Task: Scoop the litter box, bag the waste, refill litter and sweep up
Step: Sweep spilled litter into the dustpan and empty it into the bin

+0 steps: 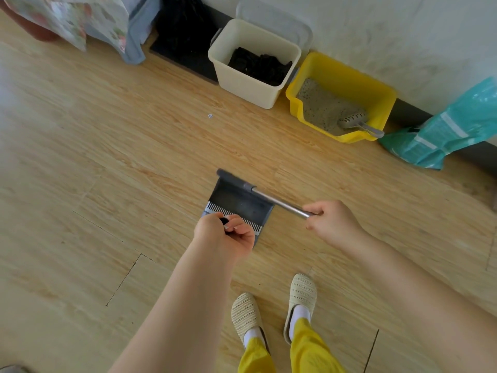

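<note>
Two hands are busy here, and they are mine. My left hand [226,234] is curled around a dark handle tip in the middle of the frame, right over the comb teeth of the dustpan [238,204]. My right hand [329,222] is wrapped around a shiny metal pole [279,203] that runs up and left to the top edge of the dustpan. I cannot tell if the thing in my left hand is a broom, because my hand hides it.

The dustpan sits on the wood floor [107,157] in front of my slippers [300,300]. The yellow litter box [347,76] is at the upper right by the wall, with gray litter and the gray scoop [355,121] inside it. Just left of it is the cream bin [234,74] with a black bag [258,64] in it. The teal litter bag [454,127] leans on the wall at the far right.

I think I am getting ready to sweep. A tiny speck [210,116] lies on the floor, well apart from the dustpan, so I could miss it. If I tip the pan too far, bits could slide back out. If I swing the pole fast, it could bump the litter box and spill litter.
</note>
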